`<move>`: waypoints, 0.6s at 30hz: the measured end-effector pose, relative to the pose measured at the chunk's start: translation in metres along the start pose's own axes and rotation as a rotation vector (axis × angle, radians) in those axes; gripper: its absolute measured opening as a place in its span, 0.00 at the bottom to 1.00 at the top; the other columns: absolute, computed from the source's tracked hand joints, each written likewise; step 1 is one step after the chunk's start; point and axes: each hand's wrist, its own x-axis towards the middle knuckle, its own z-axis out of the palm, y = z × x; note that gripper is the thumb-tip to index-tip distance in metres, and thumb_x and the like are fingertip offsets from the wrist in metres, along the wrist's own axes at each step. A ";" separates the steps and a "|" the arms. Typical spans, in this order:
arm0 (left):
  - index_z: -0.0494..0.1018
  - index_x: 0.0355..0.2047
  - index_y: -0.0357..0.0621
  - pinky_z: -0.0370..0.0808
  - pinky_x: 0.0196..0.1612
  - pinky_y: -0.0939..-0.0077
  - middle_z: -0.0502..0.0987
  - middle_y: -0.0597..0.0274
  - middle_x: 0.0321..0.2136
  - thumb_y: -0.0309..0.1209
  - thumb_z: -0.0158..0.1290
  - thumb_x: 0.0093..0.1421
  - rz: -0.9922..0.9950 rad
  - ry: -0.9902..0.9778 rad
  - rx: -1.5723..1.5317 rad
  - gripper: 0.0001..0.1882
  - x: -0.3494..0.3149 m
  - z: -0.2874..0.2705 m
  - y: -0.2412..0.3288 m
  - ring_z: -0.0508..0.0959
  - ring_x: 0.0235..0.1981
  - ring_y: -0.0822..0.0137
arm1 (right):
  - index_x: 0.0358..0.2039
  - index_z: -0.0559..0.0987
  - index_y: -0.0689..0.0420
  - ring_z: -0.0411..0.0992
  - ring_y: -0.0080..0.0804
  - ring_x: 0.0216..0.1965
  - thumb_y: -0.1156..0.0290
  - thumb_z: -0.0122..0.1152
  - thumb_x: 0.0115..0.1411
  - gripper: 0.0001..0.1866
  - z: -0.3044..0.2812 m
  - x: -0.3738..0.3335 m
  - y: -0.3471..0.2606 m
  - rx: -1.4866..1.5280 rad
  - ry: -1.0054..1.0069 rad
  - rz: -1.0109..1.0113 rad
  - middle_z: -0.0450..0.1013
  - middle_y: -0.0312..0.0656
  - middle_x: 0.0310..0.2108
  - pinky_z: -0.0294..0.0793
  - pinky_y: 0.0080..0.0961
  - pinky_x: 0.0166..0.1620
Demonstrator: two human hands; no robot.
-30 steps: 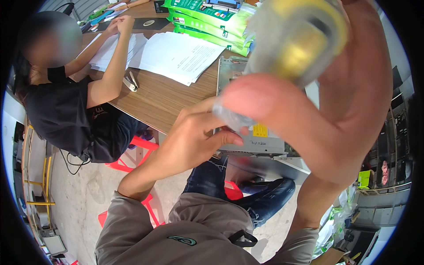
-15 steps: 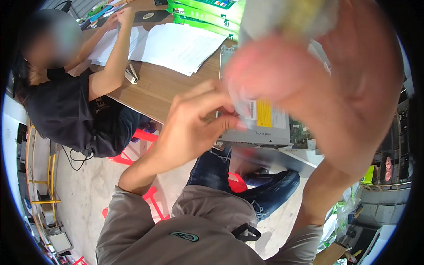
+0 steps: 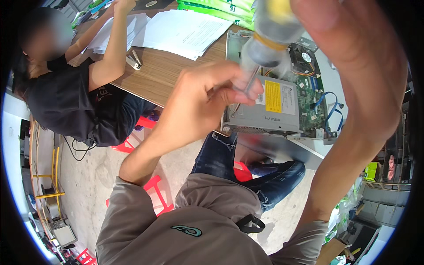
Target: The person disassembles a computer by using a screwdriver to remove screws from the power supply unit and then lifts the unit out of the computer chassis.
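My right hand, large and close at upper right, grips the clear-and-yellow handle of a screwdriver; the handle is blurred. Its thin metal shaft slants down to the left. Around that shaft, the thumb and fingers of my left hand are pinched. The tip points at the near left corner of a silver optical drive with a yellow label; whether it touches a screw is hidden. The drive lies in an opened computer case, beside a green circuit board.
A fan and a blue cable lie in the case. Paper sheets, white-handled pliers-like tool and green packs rest on the wooden table. Another person sits at left. Red stools stand below.
My right hand has moved up and right, uncovering the screwdriver, the fan and more of the board. My left hand keeps its pinch. The view has shifted slightly.
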 end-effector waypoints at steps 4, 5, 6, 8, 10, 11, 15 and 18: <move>0.76 0.40 0.34 0.76 0.48 0.71 0.81 0.54 0.38 0.09 0.50 0.57 -0.047 0.002 -0.123 0.13 -0.001 0.006 0.007 0.81 0.46 0.59 | 0.46 0.74 0.61 0.75 0.37 0.37 0.70 0.63 0.61 0.15 0.156 0.011 -0.036 -0.008 -0.006 -0.053 0.77 0.46 0.42 0.73 0.30 0.41; 0.76 0.40 0.34 0.76 0.48 0.71 0.81 0.54 0.38 0.09 0.50 0.57 -0.042 0.005 -0.121 0.13 -0.003 0.008 0.004 0.81 0.46 0.59 | 0.47 0.74 0.61 0.75 0.37 0.37 0.70 0.63 0.62 0.15 0.154 0.013 -0.037 -0.011 -0.009 -0.068 0.77 0.46 0.43 0.73 0.30 0.41; 0.75 0.43 0.34 0.76 0.46 0.70 0.81 0.53 0.38 0.09 0.50 0.57 -0.001 0.024 0.020 0.14 -0.004 0.010 0.001 0.81 0.45 0.58 | 0.47 0.74 0.61 0.75 0.37 0.37 0.70 0.63 0.62 0.15 0.154 0.012 -0.038 -0.015 -0.010 -0.080 0.77 0.46 0.43 0.73 0.30 0.41; 0.74 0.45 0.33 0.76 0.45 0.70 0.81 0.53 0.38 0.09 0.50 0.57 0.041 0.046 0.164 0.16 -0.006 0.009 0.002 0.82 0.44 0.57 | 0.47 0.74 0.61 0.75 0.37 0.37 0.70 0.63 0.62 0.15 0.162 0.018 -0.041 -0.020 -0.015 -0.105 0.77 0.47 0.43 0.74 0.30 0.41; 0.73 0.47 0.33 0.78 0.43 0.67 0.81 0.52 0.37 0.09 0.50 0.58 -0.110 -0.046 0.102 0.17 -0.004 0.004 0.003 0.82 0.41 0.54 | 0.48 0.74 0.61 0.75 0.37 0.37 0.71 0.63 0.62 0.16 0.189 0.018 -0.047 -0.031 -0.013 -0.121 0.77 0.47 0.43 0.74 0.30 0.42; 0.73 0.47 0.33 0.78 0.43 0.67 0.81 0.52 0.37 0.09 0.50 0.58 -0.111 -0.050 0.098 0.17 -0.002 0.004 -0.001 0.82 0.41 0.54 | 0.48 0.74 0.61 0.75 0.37 0.37 0.71 0.63 0.62 0.16 0.191 0.017 -0.046 -0.036 -0.010 -0.126 0.77 0.47 0.43 0.74 0.30 0.42; 0.74 0.46 0.32 0.78 0.43 0.69 0.80 0.54 0.37 0.10 0.51 0.58 0.088 -0.054 0.135 0.15 -0.003 0.004 -0.008 0.82 0.40 0.58 | 0.49 0.73 0.61 0.76 0.38 0.38 0.71 0.63 0.62 0.16 0.206 0.019 -0.053 -0.048 -0.006 -0.177 0.76 0.48 0.44 0.74 0.31 0.42; 0.75 0.44 0.32 0.78 0.45 0.71 0.79 0.55 0.39 0.12 0.52 0.59 0.069 -0.103 0.255 0.13 -0.004 -0.006 -0.007 0.81 0.41 0.61 | 0.49 0.73 0.61 0.76 0.38 0.38 0.71 0.63 0.62 0.17 0.208 0.013 -0.055 -0.053 0.001 -0.211 0.76 0.48 0.44 0.74 0.31 0.43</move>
